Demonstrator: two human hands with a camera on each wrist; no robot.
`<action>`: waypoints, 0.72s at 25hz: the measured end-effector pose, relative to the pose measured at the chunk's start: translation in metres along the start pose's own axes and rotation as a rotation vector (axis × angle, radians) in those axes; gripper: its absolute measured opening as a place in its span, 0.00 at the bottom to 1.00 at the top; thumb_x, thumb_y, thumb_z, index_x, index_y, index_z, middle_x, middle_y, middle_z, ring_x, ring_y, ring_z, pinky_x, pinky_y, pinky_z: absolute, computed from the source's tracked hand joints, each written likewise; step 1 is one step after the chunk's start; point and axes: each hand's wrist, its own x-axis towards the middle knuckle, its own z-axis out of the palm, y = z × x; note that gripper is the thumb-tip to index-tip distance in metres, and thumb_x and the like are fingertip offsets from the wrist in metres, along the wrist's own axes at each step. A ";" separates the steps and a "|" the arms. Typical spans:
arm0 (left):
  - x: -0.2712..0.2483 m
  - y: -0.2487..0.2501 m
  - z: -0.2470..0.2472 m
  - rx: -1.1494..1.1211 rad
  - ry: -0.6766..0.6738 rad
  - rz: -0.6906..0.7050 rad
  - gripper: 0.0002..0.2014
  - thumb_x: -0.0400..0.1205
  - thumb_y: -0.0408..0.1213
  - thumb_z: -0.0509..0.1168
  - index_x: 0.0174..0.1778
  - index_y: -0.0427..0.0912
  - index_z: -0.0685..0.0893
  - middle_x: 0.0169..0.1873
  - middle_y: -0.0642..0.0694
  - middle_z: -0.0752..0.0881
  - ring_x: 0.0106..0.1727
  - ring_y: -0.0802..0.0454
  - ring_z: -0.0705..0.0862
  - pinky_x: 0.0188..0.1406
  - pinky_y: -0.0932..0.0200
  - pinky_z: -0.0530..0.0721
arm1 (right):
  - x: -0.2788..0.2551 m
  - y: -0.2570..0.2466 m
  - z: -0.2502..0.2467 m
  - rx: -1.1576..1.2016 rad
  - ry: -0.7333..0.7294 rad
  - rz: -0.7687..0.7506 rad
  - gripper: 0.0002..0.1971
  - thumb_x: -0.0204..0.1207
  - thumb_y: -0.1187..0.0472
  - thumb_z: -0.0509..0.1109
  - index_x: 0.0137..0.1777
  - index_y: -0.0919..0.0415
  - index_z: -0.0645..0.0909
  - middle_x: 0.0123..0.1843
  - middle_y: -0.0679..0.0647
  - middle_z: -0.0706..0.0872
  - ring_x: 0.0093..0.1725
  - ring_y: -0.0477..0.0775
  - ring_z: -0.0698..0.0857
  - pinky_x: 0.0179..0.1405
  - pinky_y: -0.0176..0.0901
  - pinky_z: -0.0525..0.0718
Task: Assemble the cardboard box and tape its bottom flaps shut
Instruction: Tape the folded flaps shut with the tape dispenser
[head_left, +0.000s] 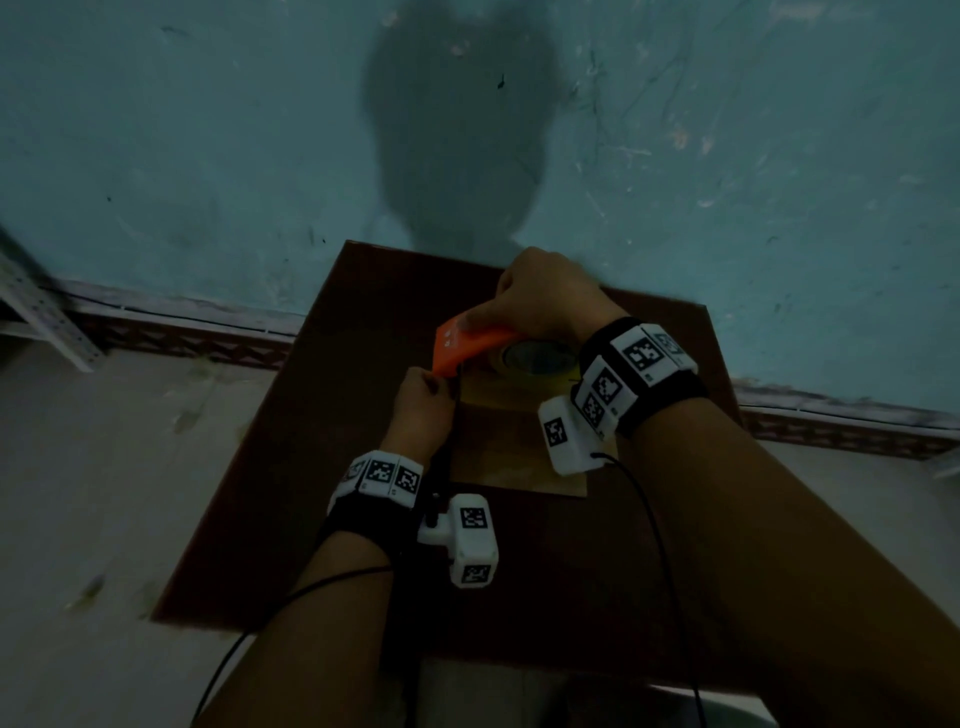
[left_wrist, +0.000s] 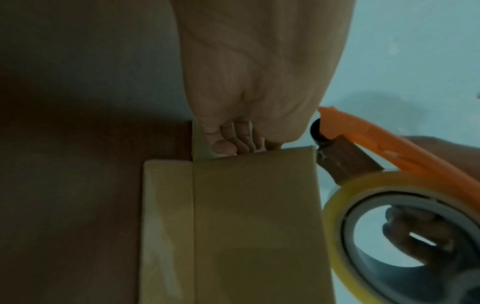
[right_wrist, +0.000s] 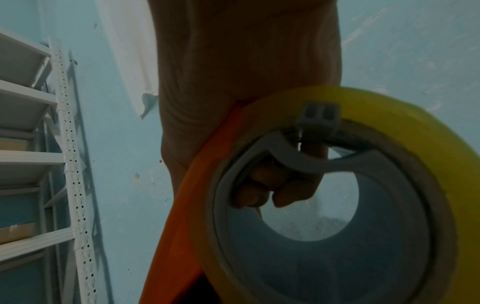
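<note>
A flat-topped cardboard box (head_left: 498, 441) (left_wrist: 246, 216) lies on a dark brown table (head_left: 311, 467). A glossy strip of tape (left_wrist: 166, 226) runs along the box's left side. My left hand (head_left: 421, 402) (left_wrist: 233, 144) curls its fingers over the box's far left edge and grips it. My right hand (head_left: 540, 301) holds an orange tape dispenser (head_left: 462, 348) (left_wrist: 389, 148) (right_wrist: 187, 205) at the box's far end. The fingers (right_wrist: 272, 189) of that hand are hooked through the core of the yellow tape roll (head_left: 540, 358) (left_wrist: 363, 185) (right_wrist: 389, 123). The dispenser's nose sits just past the box's far corner.
A teal wall (head_left: 208, 156) rises right behind the table. White slotted metal shelving (head_left: 36, 312) (right_wrist: 70, 144) stands at the left and holds cardboard pieces. Pale floor (head_left: 104, 493) lies to the table's left. Black cables (head_left: 649, 519) trail from both wrist cameras over the near table.
</note>
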 end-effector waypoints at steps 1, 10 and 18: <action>0.000 0.001 -0.001 0.008 0.010 0.017 0.00 0.92 0.41 0.64 0.57 0.52 0.79 0.59 0.38 0.88 0.54 0.41 0.90 0.56 0.39 0.90 | 0.000 0.000 0.000 0.000 0.001 -0.001 0.28 0.66 0.30 0.83 0.43 0.58 0.94 0.39 0.53 0.92 0.40 0.53 0.90 0.42 0.51 0.89; -0.005 0.003 0.000 0.077 0.052 0.156 0.05 0.93 0.39 0.62 0.60 0.50 0.83 0.58 0.37 0.89 0.51 0.43 0.89 0.55 0.41 0.89 | -0.002 -0.002 -0.002 -0.007 -0.006 -0.008 0.29 0.67 0.29 0.83 0.44 0.58 0.93 0.42 0.54 0.92 0.43 0.53 0.91 0.45 0.51 0.89; -0.011 -0.006 -0.010 -0.048 -0.422 0.175 0.35 0.76 0.22 0.71 0.80 0.44 0.77 0.67 0.39 0.89 0.71 0.34 0.88 0.58 0.44 0.89 | -0.001 -0.001 -0.002 -0.010 -0.008 -0.015 0.29 0.68 0.30 0.82 0.43 0.59 0.93 0.40 0.53 0.91 0.41 0.53 0.90 0.41 0.49 0.86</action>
